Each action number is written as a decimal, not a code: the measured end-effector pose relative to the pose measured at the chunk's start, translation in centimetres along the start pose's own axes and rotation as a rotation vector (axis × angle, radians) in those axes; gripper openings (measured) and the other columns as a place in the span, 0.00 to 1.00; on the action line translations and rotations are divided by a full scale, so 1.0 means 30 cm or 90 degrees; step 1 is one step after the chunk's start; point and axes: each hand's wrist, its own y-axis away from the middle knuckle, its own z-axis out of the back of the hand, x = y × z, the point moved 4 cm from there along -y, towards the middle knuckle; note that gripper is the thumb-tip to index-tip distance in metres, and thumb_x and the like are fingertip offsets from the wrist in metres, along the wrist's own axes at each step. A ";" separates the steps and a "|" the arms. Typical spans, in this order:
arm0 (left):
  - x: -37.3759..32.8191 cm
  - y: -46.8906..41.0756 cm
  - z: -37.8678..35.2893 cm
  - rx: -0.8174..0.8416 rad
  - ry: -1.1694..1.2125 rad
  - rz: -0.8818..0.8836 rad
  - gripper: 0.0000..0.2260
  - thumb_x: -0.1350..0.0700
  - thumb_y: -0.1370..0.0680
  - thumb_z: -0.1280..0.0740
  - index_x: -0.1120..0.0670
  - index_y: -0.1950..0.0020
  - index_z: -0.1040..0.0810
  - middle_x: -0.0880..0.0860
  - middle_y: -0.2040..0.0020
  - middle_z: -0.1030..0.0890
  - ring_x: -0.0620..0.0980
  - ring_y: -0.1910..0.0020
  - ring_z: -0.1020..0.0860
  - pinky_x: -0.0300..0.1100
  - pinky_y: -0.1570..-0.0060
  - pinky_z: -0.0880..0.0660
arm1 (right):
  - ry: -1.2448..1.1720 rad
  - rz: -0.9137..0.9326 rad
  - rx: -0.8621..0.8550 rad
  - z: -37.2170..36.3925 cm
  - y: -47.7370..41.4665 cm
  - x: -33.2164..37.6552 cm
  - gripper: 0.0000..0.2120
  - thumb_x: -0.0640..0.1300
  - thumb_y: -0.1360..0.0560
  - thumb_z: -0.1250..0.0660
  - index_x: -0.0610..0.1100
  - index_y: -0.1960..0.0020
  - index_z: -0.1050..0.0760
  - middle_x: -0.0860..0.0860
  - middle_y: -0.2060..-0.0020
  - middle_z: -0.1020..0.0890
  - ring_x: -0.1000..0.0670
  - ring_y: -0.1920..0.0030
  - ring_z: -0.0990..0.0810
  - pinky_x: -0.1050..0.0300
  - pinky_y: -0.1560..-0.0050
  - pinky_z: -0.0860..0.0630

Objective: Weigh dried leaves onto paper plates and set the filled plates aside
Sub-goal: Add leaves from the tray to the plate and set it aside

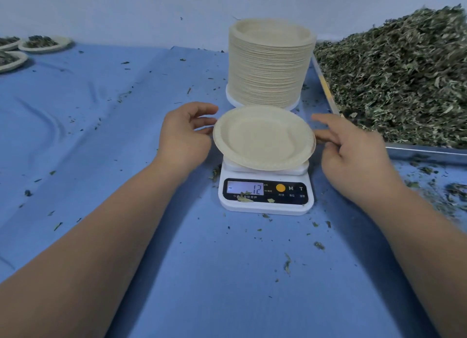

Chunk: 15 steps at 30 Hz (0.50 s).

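As both forearms reach in from the bottom edge over the blue cloth (pixel 227 287), I see leaf crumbs (pixel 287 263) scattered on it between them. Ahead of the wrists, between the two hands, stands the white scale (pixel 265 207). Its display (pixel 244 187) reads 12 with a dash before it, and a few leaf bits lie on its dark front panel. The empty paper plate (pixel 264 138) sits on the scale's platform and overhangs it all round.

The left hand (pixel 185 138) is at the plate's left rim, fingers loosely curved and spread apart, clamped on nothing. The fingertips reach the rim, though I cannot tell whether they actually touch it. The right hand (pixel 353 158) is at the right rim, fingers relaxed and parted, one fingertip at the plate's edge, gripping nothing.

Just beyond the plate, past the fingertips of both hands, rises a tall stack of paper plates (pixel 270 65) on a round white base. Beyond the right hand and to its outer side lies a metal tray (pixel 424 151) heaped with dried leaves (pixel 399 70); its near rim runs just past that hand's knuckles. Far beyond the left hand and to its outer side, well apart from it, three filled plates (pixel 43 44) sit close together on the cloth at the frame's edge.
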 end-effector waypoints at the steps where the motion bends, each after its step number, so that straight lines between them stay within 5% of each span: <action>1: 0.010 -0.002 0.001 -0.003 0.000 0.019 0.23 0.78 0.26 0.40 0.55 0.41 0.19 0.49 0.43 0.17 0.42 0.48 0.16 0.34 0.48 0.20 | -0.005 -0.002 -0.012 0.004 -0.001 -0.001 0.28 0.29 0.24 0.42 0.48 0.28 0.28 0.48 0.43 0.15 0.55 0.45 0.18 0.81 0.46 0.33; 5: 0.031 0.003 -0.006 0.005 -0.001 0.071 0.22 0.75 0.25 0.41 0.56 0.40 0.19 0.48 0.46 0.15 0.36 0.55 0.16 0.30 0.57 0.23 | -0.016 0.015 -0.080 0.026 -0.001 0.001 0.25 0.29 0.25 0.42 0.44 0.32 0.25 0.47 0.45 0.15 0.57 0.46 0.18 0.81 0.44 0.33; 12: 0.023 0.019 -0.012 0.005 0.008 0.081 0.24 0.76 0.27 0.43 0.57 0.40 0.19 0.50 0.46 0.15 0.41 0.52 0.16 0.33 0.52 0.20 | -0.029 0.022 -0.127 0.047 0.004 0.006 0.24 0.33 0.26 0.43 0.48 0.34 0.23 0.53 0.43 0.16 0.56 0.41 0.18 0.66 0.37 0.28; 15: 0.025 0.017 -0.006 0.000 0.017 0.087 0.24 0.76 0.26 0.43 0.58 0.38 0.20 0.51 0.45 0.15 0.42 0.52 0.15 0.32 0.52 0.21 | -0.006 0.006 -0.117 0.049 0.009 0.012 0.24 0.33 0.25 0.42 0.49 0.33 0.24 0.53 0.41 0.17 0.53 0.48 0.17 0.62 0.41 0.27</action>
